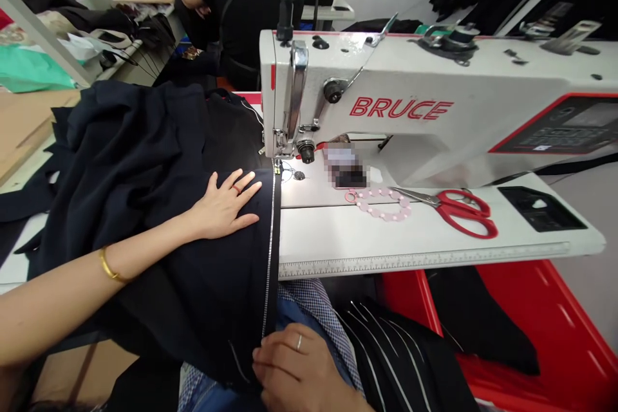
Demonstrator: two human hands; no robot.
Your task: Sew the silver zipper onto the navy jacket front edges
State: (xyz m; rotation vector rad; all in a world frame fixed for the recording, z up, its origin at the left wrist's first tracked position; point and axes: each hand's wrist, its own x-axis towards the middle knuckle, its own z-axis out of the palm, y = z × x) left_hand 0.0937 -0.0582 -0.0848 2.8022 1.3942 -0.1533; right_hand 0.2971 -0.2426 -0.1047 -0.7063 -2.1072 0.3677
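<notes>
Dark navy fabric (145, 141) lies bunched over the left of the table, with a zipper (270, 251) running along its right edge up to the presser foot (277, 166) of the white sewing machine (400, 90). My left hand (224, 206) rests flat on the fabric, fingers spread, just left of the presser foot. At the bottom, my right hand (299, 367) is closed on the lower end of the fabric's zipper edge, near my lap.
Red-handled scissors (466, 209), a pink beaded loop (386, 204) and a blurred-out object (345, 164) lie right of the needle. A ruler strip (410, 259) follows the front edge. Below right is a red bin (545, 322). A person (255, 13) sits behind the machine.
</notes>
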